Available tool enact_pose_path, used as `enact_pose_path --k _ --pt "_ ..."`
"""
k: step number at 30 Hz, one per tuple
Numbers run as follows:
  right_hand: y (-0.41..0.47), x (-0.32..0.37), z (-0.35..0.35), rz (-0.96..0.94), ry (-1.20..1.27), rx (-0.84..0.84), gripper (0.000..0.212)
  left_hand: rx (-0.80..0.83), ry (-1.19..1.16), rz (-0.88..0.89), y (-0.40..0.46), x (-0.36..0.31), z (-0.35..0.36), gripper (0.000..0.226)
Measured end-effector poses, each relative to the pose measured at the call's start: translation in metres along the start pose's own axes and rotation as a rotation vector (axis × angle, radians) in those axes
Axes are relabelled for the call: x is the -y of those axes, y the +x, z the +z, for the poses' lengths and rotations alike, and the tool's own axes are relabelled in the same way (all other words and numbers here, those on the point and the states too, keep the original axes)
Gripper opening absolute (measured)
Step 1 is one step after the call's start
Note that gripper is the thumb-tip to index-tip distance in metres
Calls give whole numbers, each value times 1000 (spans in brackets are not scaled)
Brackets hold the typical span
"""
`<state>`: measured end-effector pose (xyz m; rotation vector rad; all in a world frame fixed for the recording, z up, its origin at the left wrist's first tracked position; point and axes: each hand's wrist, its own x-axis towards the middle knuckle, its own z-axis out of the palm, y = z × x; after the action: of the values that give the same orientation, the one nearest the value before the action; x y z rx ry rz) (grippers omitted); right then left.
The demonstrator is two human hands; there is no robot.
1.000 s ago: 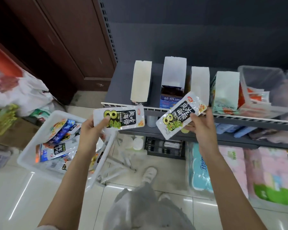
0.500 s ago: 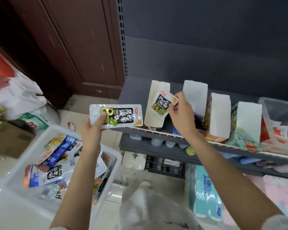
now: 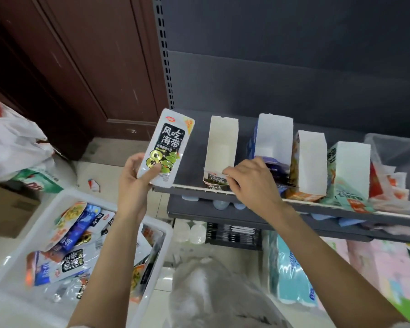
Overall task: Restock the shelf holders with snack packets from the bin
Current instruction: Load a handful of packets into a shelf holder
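My left hand (image 3: pixel 134 183) grips a seaweed snack packet (image 3: pixel 166 147) by its lower end, thumb across the front, holding it upright just left of the leftmost holder (image 3: pixel 221 143) on the shelf (image 3: pixel 194 189). My right hand (image 3: pixel 251 183) is at the front of that same holder, fingertips pinching the top edge of a second packet (image 3: pixel 214 181) that sits low inside it. Right of that holder stand three more white cardboard holders (image 3: pixel 273 138) in a row. Below and left of it, the white bin (image 3: pixel 152 233) holds a heap of mixed snack packets (image 3: pixel 71 233).
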<state>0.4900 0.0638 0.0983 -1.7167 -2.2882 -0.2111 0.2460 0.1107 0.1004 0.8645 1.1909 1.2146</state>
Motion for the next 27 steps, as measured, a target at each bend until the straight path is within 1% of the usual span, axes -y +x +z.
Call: enact_pose_path --k 3,5,6,9,11,15,18,20,24,27 --pt "-4 2 -1 -8 -32 -22 6 162 48 -21 7 -4 14 50" --pt "-5 2 -1 0 -36 -20 6 237 58 -46 10 -8 28 53" --pt "-6 2 -1 6 -35 -12 6 255 52 -62 11 -11 36 49" --pt "-8 3 -2 22 -40 8 4 288 -30 -111 18 -18 57 27" --pt "-8 4 -2 32 -42 7 3 289 -11 -97 26 -20 66 23" --pt "-9 7 -3 20 -22 1 4 306 174 96 43 -22 80 14" --pt "-12 7 -2 29 1 7 6 358 261 190 52 -16 89 15" --pt "-13 7 -1 43 11 13 8 436 363 224 56 -5 90 19" --pt "-14 5 -3 43 30 -8 5 659 731 317 57 16 77 38" --pt "-12 5 -2 72 35 -40 3 798 858 287 53 18 68 24"
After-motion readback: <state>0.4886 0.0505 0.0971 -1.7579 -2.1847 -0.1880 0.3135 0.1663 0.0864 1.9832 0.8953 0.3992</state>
